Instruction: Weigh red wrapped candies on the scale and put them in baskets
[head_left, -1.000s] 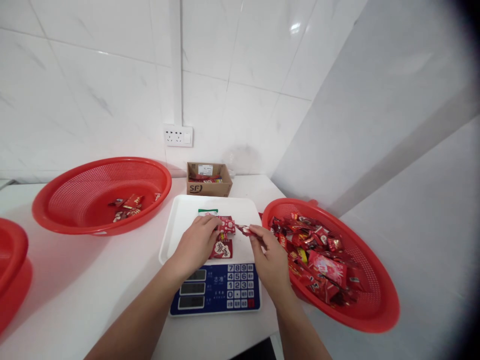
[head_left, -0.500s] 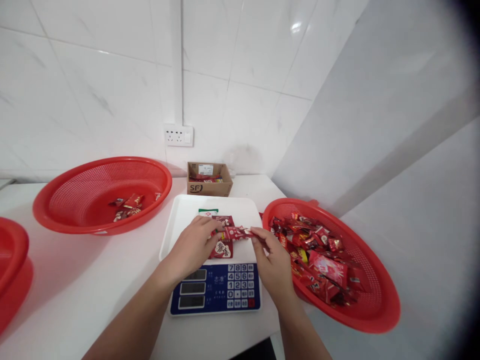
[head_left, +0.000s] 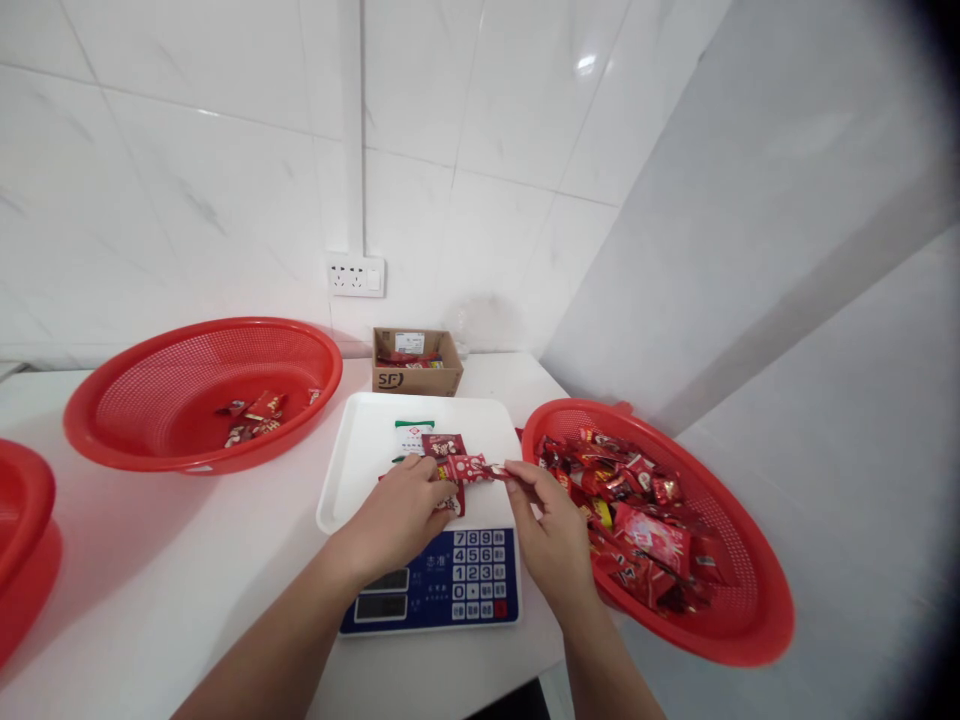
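Note:
On the white pan (head_left: 345,470) of a digital scale (head_left: 431,600) lie several wrapped candies. My left hand (head_left: 405,510) is closed over the pile, fingers and thumb around a dark red candy packet (head_left: 459,503) that it partly hides. My right hand (head_left: 551,515) pinches a small red wrapped candy (head_left: 501,472) at the pan's right side. Between the hands is a red candy with white dots (head_left: 469,467); whether either hand grips it I cannot tell. Behind them lie a white-and-green packet (head_left: 414,437) and another dark red packet (head_left: 442,446).
A red basket (head_left: 757,600) full of red wrapped candies stands right of the scale. Left is another red basket (head_left: 112,400) with a few candies, and part of a third red basket (head_left: 26,510). A cardboard box (head_left: 427,380) with packets stands behind the scale.
My left hand has moved slightly down and right over the packets, uncovering more of the white-and-green packet. My right hand still pinches at nearly the same place.

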